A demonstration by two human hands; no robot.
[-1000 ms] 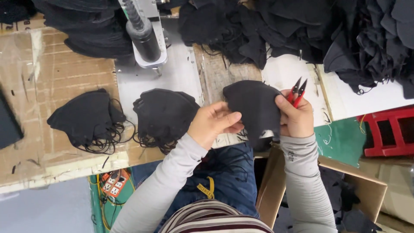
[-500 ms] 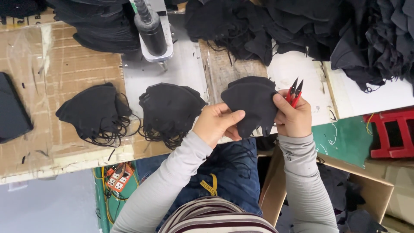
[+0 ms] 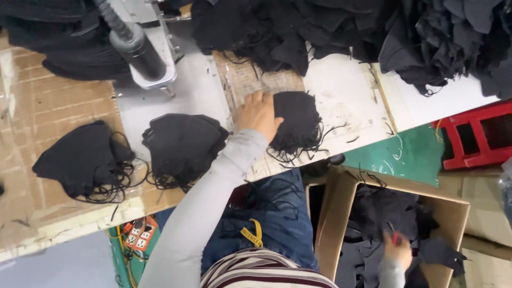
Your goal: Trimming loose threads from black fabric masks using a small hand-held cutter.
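Note:
My left hand (image 3: pixel 260 113) lies flat on the table, fingers spread against the left edge of a small pile of black face masks (image 3: pixel 300 121) with loose ear loops. My right hand (image 3: pixel 397 252) is low in an open cardboard box (image 3: pixel 335 218) at the lower right, among dropped black masks (image 3: pixel 389 210). It is blurred, and a bit of the red-handled snips (image 3: pixel 395 239) shows in its fingers. I cannot tell whether it also holds a mask.
Two more piles of black masks (image 3: pixel 184 146) (image 3: pixel 85 160) lie at the left on the brown board. A machine with a black cylinder (image 3: pixel 141 53) stands behind them. A big heap of black masks (image 3: pixel 373 26) fills the back. A red stool (image 3: pixel 474 138) is at the right.
Both hands held one black mask in front of me before. Now my right hand has dropped into the box with the snips, and my left hand has reached to the pile on the table.

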